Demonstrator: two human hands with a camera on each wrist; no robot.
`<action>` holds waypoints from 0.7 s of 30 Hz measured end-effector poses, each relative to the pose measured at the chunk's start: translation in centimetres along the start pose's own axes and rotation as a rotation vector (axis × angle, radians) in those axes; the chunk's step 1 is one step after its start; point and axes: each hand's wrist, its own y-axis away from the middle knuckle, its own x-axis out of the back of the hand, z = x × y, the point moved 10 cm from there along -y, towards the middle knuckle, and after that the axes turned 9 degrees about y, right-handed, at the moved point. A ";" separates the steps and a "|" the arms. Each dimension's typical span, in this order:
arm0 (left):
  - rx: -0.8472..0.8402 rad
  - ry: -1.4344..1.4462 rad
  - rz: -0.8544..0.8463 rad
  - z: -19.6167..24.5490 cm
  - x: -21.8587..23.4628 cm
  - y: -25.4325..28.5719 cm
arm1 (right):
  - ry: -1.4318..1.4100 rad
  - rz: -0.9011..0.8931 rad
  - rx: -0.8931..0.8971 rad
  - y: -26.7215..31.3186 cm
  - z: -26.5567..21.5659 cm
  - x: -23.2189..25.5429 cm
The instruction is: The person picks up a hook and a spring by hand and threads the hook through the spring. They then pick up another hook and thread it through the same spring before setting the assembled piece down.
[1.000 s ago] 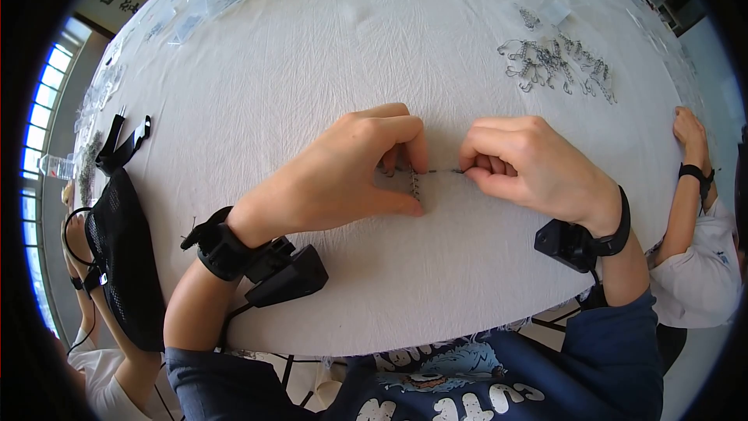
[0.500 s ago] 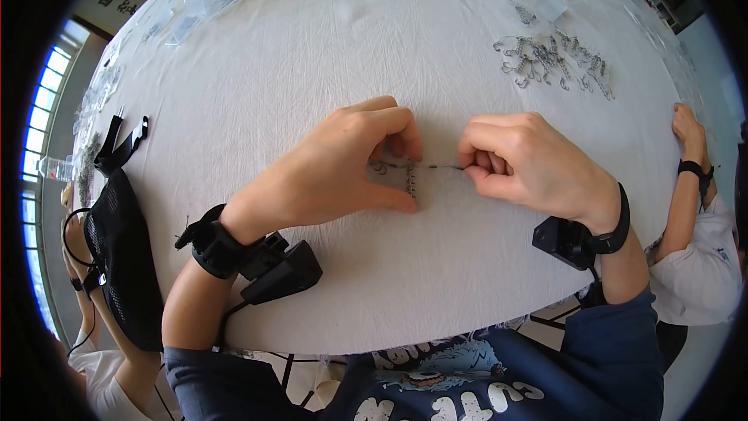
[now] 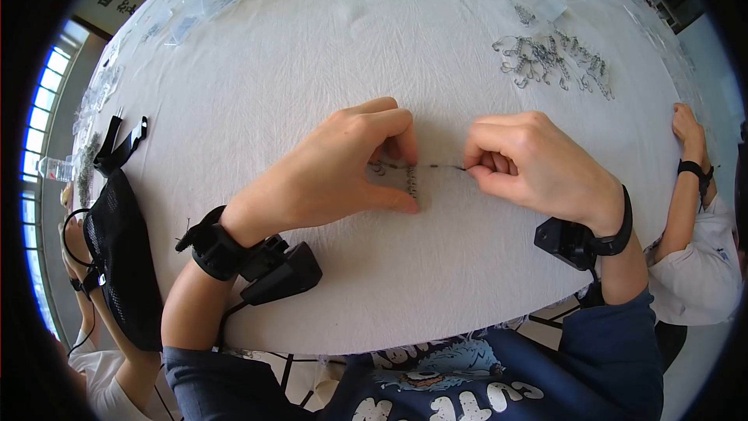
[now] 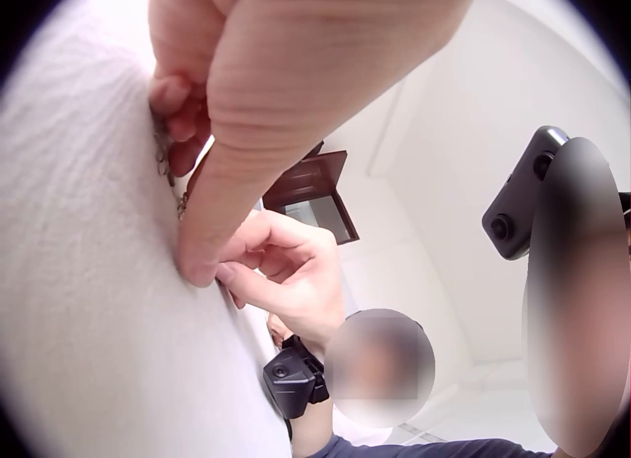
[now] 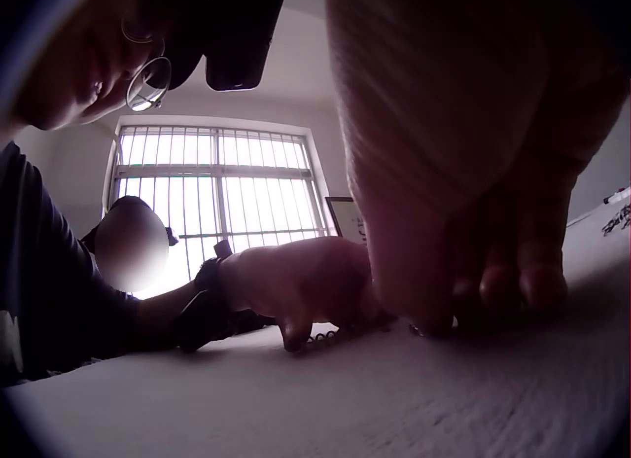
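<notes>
In the head view my left hand (image 3: 323,164) is low over the white cloth, index finger and thumb at the two ends of a small metal coil spring (image 3: 412,184). Small dark hooks (image 3: 378,167) show under its palm, partly hidden by the fingers. From the spring's upper end a thin dark line (image 3: 435,166) with a small dark bead-like piece runs rightward. My right hand (image 3: 538,164) pinches the far end of that line between thumb and index finger, its other fingers curled in. The right wrist view shows the spring (image 5: 325,336) beside the left thumb, close to the cloth.
A pile of spring-and-hook rigs (image 3: 549,61) lies at the back right beside a clear plastic bag (image 3: 552,8). Clear packaging (image 3: 206,8) is at the back left. A black mesh bag (image 3: 125,265) hangs over the left edge. Other people sit at both sides.
My left hand has shifted slightly left with the spring. The right hand has edged right since half a second ago, still pinching the line's end, with the line stretched between the hands.
</notes>
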 end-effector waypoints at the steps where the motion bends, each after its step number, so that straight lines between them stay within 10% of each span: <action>1: 0.001 -0.003 -0.001 0.0 0.0 0.0 | -0.016 -0.007 -0.021 0.0 0.1 0.0; 21: -0.107 -0.110 -0.008 1.6 0.7 -0.7 | -0.004 0.074 0.034 0.0 -0.2 0.0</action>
